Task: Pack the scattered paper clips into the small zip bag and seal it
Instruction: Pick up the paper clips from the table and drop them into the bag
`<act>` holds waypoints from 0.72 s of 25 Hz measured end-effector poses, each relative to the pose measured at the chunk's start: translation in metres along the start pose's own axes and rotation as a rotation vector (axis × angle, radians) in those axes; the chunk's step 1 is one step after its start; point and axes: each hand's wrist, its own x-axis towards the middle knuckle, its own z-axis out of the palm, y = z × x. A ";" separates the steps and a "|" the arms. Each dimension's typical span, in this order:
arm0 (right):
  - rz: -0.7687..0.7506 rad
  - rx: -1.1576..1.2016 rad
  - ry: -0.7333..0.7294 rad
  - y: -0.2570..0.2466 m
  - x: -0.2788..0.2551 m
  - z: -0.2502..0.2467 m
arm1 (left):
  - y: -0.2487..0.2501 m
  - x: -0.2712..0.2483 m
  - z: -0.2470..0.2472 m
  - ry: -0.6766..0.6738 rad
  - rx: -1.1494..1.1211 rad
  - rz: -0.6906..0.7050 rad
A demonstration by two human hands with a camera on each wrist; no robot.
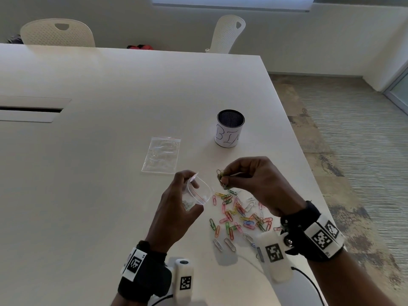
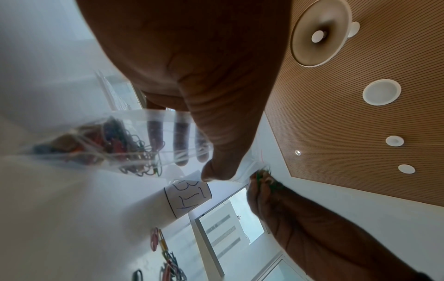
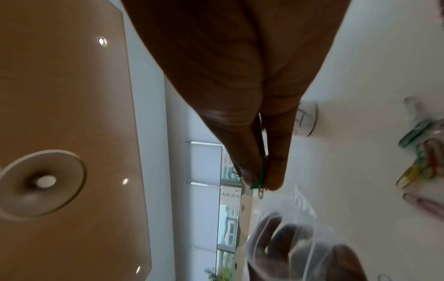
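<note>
My left hand (image 1: 180, 203) grips a small clear zip bag (image 1: 198, 192) above the table, its mouth held wide toward the right. Several coloured clips (image 2: 115, 140) lie inside the bag (image 2: 153, 136). My right hand (image 1: 249, 175) pinches a few green paper clips (image 1: 221, 176) between thumb and fingers, just right of the bag's mouth; the green clips (image 3: 260, 176) show at the fingertips above the bag (image 3: 295, 245). Several loose coloured paper clips (image 1: 239, 215) lie scattered on the white table (image 1: 110, 195) below both hands.
A second clear zip bag (image 1: 161, 154) lies flat behind my left hand. A mesh cup with a paper label (image 1: 229, 131) stands behind my right hand. The table's right edge (image 1: 309, 164) runs close to the clips. Two white chairs stand at the far side.
</note>
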 end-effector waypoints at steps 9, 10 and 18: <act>-0.365 -0.715 -0.078 -0.002 0.014 0.063 | 0.004 -0.001 -0.002 0.005 -0.017 -0.035; -0.368 -0.731 -0.092 -0.002 0.014 0.065 | 0.003 -0.001 -0.002 0.010 -0.016 -0.028; -0.378 -0.666 -0.049 -0.012 0.014 0.059 | 0.004 -0.002 -0.001 0.013 -0.036 -0.029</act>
